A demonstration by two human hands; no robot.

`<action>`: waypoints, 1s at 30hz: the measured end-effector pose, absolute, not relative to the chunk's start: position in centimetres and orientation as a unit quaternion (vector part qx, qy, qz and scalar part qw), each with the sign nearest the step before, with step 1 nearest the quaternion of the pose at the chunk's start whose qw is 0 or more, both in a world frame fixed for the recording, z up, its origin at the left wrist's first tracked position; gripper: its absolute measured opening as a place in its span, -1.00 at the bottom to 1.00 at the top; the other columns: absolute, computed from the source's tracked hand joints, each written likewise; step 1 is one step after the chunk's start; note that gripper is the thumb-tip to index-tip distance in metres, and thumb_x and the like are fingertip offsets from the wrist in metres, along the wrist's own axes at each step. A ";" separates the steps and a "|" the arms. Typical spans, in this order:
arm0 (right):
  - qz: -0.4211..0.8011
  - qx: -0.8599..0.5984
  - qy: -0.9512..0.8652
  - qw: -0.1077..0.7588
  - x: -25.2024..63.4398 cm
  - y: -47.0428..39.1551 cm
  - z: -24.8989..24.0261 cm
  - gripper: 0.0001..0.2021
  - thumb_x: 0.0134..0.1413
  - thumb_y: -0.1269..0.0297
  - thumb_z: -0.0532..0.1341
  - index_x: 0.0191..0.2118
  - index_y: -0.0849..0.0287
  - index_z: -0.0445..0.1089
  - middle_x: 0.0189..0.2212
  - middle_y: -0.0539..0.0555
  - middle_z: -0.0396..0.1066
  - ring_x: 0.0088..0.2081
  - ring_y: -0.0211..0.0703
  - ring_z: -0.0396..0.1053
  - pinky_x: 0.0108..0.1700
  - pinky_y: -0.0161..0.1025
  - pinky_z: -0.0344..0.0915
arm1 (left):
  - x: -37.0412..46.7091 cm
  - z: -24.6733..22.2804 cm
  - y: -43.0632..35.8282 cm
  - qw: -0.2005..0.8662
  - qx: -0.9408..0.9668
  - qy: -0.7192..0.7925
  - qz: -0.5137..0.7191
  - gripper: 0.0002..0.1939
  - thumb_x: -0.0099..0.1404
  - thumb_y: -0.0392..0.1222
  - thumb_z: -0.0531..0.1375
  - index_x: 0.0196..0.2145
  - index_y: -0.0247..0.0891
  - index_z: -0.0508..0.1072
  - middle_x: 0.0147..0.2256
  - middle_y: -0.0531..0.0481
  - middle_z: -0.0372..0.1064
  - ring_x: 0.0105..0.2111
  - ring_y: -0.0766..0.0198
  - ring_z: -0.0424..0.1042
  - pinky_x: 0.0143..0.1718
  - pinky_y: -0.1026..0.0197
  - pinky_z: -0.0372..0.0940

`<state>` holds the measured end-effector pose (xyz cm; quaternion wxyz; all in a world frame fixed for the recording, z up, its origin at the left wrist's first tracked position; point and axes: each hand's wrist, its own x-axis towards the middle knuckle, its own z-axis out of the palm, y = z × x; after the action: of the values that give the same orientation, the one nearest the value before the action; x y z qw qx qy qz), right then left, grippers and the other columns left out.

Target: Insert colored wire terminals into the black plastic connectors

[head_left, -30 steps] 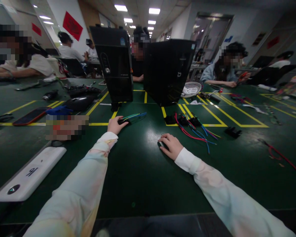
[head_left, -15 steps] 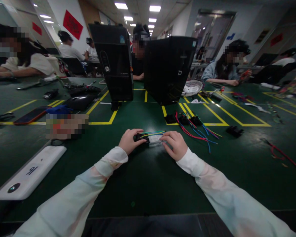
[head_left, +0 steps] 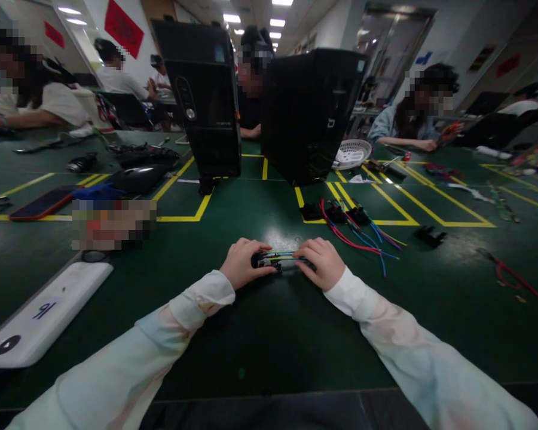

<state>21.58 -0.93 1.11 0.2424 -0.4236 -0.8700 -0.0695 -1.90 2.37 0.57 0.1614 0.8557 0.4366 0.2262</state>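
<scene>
My left hand (head_left: 244, 261) is closed around a small black connector block (head_left: 275, 267), its thumb along the near side and fingers along the far side. Thin blue and yellow wires (head_left: 285, 257) run from the block to the right. Their far ends go under the fingers of my right hand (head_left: 323, 263), which is closed in a pinch on them. Both hands are low over the green table (head_left: 269, 334). The wire tips and part of the block are hidden by my fingers.
Three black blocks with red and blue wires (head_left: 358, 242) lie to the right, near another black piece (head_left: 430, 236). Two black computer cases (head_left: 206, 101) stand ahead. On the left are a white device (head_left: 49, 310) and a phone (head_left: 45, 203). People sit around the table.
The block and wires have turned slightly in my hands, and a pale, shiny patch behind them now shows less. Both hands have shifted a little right and down in view as the camera tilted.
</scene>
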 end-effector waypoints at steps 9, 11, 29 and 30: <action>-0.031 -0.407 -0.874 0.262 21.9 -0.2 0.5 -0.84 0.16 0.30 0.04 -0.27 0.17 0.35 -0.35 0.11 0.32 -0.28 -0.14 0.21 -0.28 -0.21 0.14 | -2.1 0.1 3.0 0.179 0.858 0.435 0.206 -0.57 0.03 0.13 0.24 -0.19 -0.13 0.42 -0.26 0.00 0.38 -0.21 0.11 0.25 -0.21 0.11 0.15; -0.046 -0.402 -0.876 0.262 21.7 -0.5 0.9 -0.82 0.17 0.30 0.02 -0.28 0.17 0.35 -0.37 0.12 0.31 -0.30 -0.14 0.21 -0.28 -0.21 0.14 | -2.0 0.1 3.0 0.184 0.856 0.436 0.208 -0.57 0.01 0.12 0.25 -0.20 -0.13 0.42 -0.25 0.01 0.38 -0.22 0.12 0.26 -0.21 0.12 0.15; -0.042 -0.404 -0.884 0.231 20.5 -1.8 1.2 -0.81 0.20 0.35 -0.07 -0.31 0.17 0.26 -0.41 0.09 0.26 -0.40 -0.22 0.26 -0.36 -0.32 0.20 | -1.9 0.0 3.1 0.186 0.857 0.432 0.211 -0.60 0.02 0.11 0.25 -0.21 -0.12 0.42 -0.28 0.03 0.37 -0.24 0.13 0.26 -0.22 0.13 0.13; -0.049 -0.404 -0.885 0.225 20.4 -1.8 1.3 -0.81 0.21 0.35 -0.07 -0.31 0.17 0.26 -0.41 0.08 0.26 -0.40 -0.22 0.26 -0.36 -0.32 0.19 | -1.9 0.1 3.1 0.186 0.857 0.430 0.212 -0.60 0.02 0.10 0.26 -0.21 -0.12 0.42 -0.28 0.03 0.37 -0.24 0.13 0.26 -0.22 0.13 0.13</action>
<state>20.37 -1.85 1.26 0.2252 -0.4041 -0.8852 -0.0495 -1.87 3.13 0.06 0.1861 0.8575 0.4303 0.2120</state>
